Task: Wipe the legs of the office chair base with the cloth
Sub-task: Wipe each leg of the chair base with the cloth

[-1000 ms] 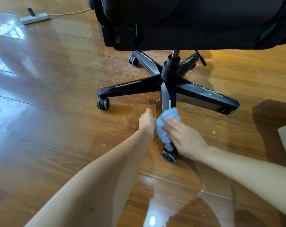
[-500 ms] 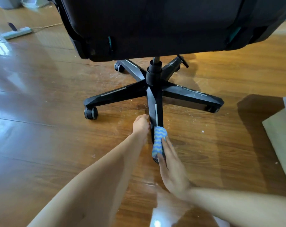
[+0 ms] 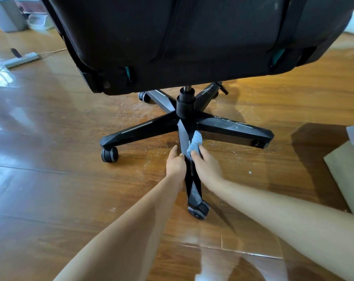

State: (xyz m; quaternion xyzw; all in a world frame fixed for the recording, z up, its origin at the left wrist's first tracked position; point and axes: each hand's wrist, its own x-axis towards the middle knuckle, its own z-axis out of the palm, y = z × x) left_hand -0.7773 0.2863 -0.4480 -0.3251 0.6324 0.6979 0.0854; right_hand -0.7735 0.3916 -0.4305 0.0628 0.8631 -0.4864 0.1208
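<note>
The black star-shaped chair base (image 3: 187, 120) stands on the wooden floor under the dark seat (image 3: 192, 41). Its nearest leg (image 3: 192, 185) points toward me and ends in a castor (image 3: 198, 210). My right hand (image 3: 207, 166) presses a blue and white striped cloth (image 3: 195, 142) against the right side of that leg, close to the hub. On the leg's left side, my left hand (image 3: 175, 164) grips its edge with the fingers curled around it. The other legs spread left, right and back, the rear ones partly hidden by the seat.
A white power strip (image 3: 22, 60) with a cable lies at the far left. A grey bin (image 3: 6, 14) stands in the top left corner. A cardboard sheet (image 3: 348, 175) lies at the right edge. The glossy floor around the base shows dust specks.
The cloth and my right hand have slid up the near leg from its castor end toward the hub. My left hand stays on the leg's left side. The view has shifted closer.
</note>
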